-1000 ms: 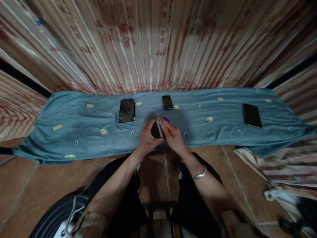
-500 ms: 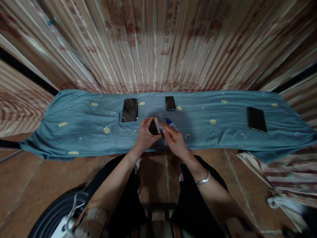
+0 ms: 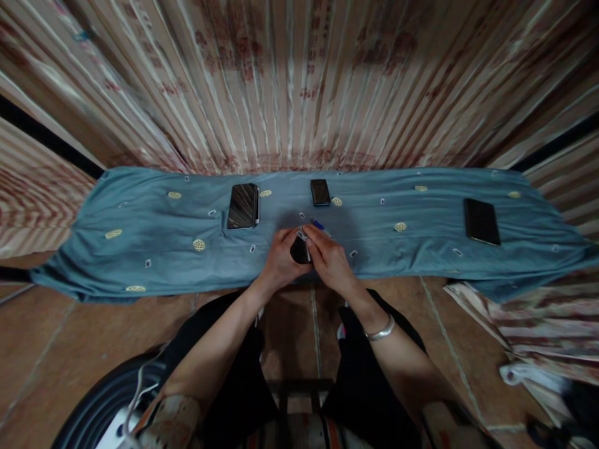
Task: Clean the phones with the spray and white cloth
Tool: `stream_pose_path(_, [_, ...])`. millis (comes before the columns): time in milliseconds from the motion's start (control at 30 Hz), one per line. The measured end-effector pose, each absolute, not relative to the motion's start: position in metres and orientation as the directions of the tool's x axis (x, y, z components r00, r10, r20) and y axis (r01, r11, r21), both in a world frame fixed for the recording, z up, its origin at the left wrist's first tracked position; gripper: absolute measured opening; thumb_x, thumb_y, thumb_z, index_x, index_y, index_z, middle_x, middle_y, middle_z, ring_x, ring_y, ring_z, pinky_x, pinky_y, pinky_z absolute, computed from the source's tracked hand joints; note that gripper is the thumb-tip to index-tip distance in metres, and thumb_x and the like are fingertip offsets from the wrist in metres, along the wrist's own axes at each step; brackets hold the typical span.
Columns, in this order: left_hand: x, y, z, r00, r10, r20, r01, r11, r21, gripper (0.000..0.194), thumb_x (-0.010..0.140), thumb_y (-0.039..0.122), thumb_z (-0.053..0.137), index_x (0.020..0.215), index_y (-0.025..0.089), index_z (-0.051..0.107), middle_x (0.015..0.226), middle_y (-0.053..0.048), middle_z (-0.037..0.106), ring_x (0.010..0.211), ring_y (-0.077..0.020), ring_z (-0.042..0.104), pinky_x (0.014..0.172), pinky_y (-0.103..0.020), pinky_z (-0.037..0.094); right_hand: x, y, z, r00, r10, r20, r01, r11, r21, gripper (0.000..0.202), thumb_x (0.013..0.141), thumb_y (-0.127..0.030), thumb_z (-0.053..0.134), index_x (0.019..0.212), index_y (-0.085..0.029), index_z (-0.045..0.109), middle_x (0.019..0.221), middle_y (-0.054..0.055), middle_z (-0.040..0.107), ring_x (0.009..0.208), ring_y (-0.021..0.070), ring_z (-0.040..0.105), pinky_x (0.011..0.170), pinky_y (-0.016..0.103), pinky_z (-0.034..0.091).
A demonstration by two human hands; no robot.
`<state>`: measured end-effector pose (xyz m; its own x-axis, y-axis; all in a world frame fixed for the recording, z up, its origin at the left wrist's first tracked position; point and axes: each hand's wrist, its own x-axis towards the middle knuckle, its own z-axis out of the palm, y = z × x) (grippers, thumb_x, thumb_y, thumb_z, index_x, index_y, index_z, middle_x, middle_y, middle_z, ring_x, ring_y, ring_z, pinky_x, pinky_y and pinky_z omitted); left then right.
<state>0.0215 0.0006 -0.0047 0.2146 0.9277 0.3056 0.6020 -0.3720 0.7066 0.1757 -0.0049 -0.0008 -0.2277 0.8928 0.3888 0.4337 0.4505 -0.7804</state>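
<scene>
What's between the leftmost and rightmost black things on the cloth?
In the head view: a small black boxy item, a blue item, the right hand, and the left hand holding a dark object.

from my end i count one left hand and one right hand, two in all, mid-frame. with them are one dark block and one grey bit. on one cloth i get three black slabs, left of centre, upper middle and far right. i add one blue item, partly hidden, one bangle lower right, and three bars, two left, one upper right.
</scene>
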Motion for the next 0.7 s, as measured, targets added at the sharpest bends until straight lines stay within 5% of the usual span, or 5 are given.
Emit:
stream_pose_path(500, [0.001, 0.017, 0.001, 0.080, 0.962, 0.262, 0.590, -0.257, 0.765, 0.065, 0.055, 0.028, 0.077, 0.118, 0.017, 0.064, 0.110, -0.010, 0.065, 0.107, -0.0283, 0.061, 0.098, -0.043, 0.049, 0.169, -0.020, 0.012, -0.348, 0.845, 0.406, 0.405, 0.526, -0.748, 0.041, 0.101, -0.030, 0.041, 0.136, -0.025, 0.061, 0.144, 0.007, 0.058, 0.136, 0.0217, 0.053, 0.118, 0.044, 0.041])
stream_pose_path(700, [0.012, 0.014, 0.003, 0.011, 0.999, 0.032, 0.191, -0.033, 0.981, 0.054, 0.059, 0.041, 0.079, 0.106, 0.016, 0.069, 0.098, -0.006, 0.071, 0.097, -0.0246, 0.066, 0.093, -0.039, 0.051, 0.172, -0.011, 0.010, -0.215, 0.907, 0.361, 0.265, 0.410, -0.873, 0.040, 0.101, -0.043, 0.044, 0.131, -0.028, 0.065, 0.138, 0.004, 0.064, 0.132, 0.0211, 0.057, 0.117, 0.042, 0.041])
